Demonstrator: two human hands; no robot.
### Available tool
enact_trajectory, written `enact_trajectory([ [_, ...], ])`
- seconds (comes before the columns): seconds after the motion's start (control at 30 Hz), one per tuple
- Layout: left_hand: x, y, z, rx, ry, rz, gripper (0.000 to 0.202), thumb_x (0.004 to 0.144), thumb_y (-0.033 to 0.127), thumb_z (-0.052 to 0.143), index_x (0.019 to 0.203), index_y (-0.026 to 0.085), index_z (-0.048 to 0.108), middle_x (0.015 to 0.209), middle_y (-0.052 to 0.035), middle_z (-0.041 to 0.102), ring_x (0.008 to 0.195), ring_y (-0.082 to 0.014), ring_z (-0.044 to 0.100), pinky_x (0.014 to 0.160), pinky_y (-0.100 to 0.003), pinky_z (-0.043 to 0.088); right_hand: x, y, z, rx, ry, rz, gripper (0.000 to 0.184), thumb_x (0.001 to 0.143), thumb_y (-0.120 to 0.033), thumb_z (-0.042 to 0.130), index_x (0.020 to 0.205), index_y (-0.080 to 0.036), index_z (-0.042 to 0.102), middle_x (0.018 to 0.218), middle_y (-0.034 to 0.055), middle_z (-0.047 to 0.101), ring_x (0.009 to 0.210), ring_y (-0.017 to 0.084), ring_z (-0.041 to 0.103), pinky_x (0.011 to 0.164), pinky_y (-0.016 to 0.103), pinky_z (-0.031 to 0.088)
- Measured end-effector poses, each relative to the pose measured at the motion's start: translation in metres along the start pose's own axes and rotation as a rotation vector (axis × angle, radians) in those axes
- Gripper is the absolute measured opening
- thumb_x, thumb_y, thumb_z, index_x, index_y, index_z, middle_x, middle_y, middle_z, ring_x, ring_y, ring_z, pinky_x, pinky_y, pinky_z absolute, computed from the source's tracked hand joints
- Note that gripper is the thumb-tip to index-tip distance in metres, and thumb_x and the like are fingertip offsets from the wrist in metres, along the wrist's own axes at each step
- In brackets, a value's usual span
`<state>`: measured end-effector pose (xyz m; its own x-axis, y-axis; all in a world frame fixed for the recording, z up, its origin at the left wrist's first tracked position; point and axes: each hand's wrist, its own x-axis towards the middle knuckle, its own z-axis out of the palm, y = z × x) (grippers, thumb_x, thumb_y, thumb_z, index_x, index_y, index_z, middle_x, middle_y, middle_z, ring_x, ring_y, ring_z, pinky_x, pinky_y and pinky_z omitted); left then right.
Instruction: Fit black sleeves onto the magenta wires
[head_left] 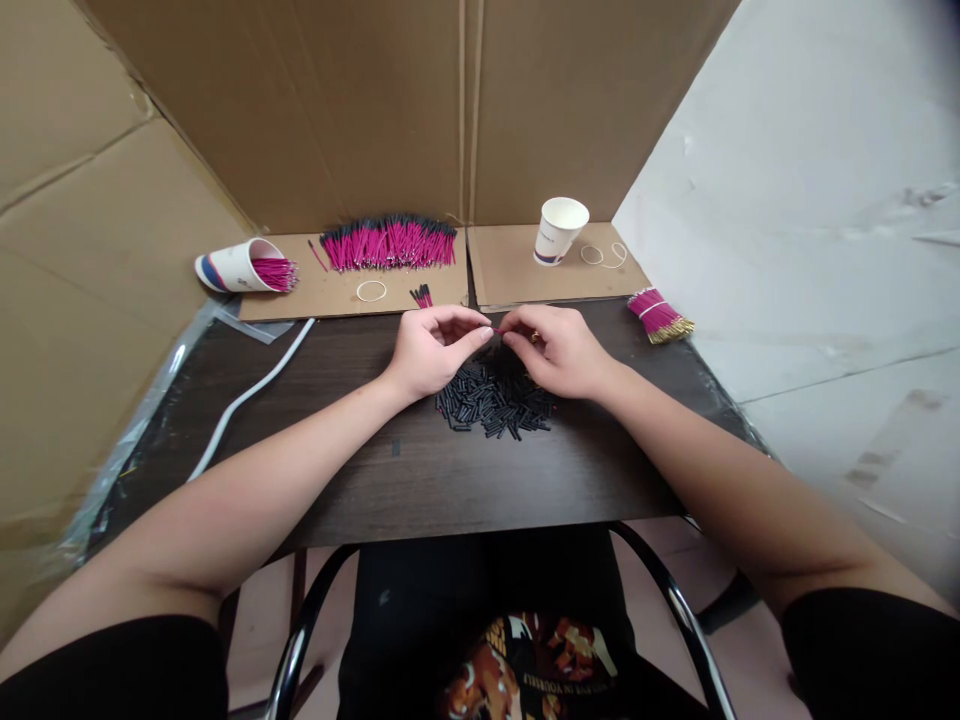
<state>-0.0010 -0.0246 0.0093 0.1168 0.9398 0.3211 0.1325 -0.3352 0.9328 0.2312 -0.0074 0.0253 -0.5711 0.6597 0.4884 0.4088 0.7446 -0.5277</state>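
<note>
Above the dark table, my left hand (435, 352) and my right hand (561, 352) meet fingertip to fingertip, both closed in a pinch. A short length of thin pink wire (497, 331) shows between them; most of it is hidden by the fingers. A speck of gold shows at my right fingers, perhaps a wire's metal end. Just below the hands lies a loose pile of short black tubes (491, 405). Beyond my left hand, several black-tipped pink wires (422, 295) lie together on the edge of the cardboard.
Rows of black-tipped pink wires (390, 243) lie at the back. A tipped paper cup (229, 268) holds pink wires; another paper cup (559, 232) stands upright near rubber bands (604, 257). A banded wire bundle (660, 315) lies right, a white cable (251, 392) left. Cardboard walls (315, 110) enclose the back.
</note>
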Motion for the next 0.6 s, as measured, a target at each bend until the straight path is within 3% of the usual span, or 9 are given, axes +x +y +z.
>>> enact_trajectory([
  [0.27,0.0007,-0.0038,-0.0009,-0.057,-0.07,-0.034,0.027,0.083,0.034,0.092,0.103,0.016,0.085,0.099,-0.0106,0.087,0.087,-0.0203,0.081,0.087,-0.038,0.07,0.0001,-0.0026,0.0,0.019,0.016,0.034,0.011,0.106,-0.028,0.061,0.101,-0.022,0.069,0.082,0.0023,0.071,0.071,0.018,0.059,0.071,0.035,0.048],
  [0.6,0.0012,-0.0047,0.0011,-0.071,-0.112,-0.058,0.028,0.084,0.04,0.093,0.096,0.016,0.086,0.091,-0.01,0.086,0.072,-0.0166,0.075,0.068,-0.031,0.065,-0.0011,-0.0063,0.001,0.085,0.053,0.069,0.013,0.104,-0.031,0.067,0.1,-0.021,0.073,0.081,0.0019,0.075,0.065,0.015,0.06,0.066,0.032,0.05],
])
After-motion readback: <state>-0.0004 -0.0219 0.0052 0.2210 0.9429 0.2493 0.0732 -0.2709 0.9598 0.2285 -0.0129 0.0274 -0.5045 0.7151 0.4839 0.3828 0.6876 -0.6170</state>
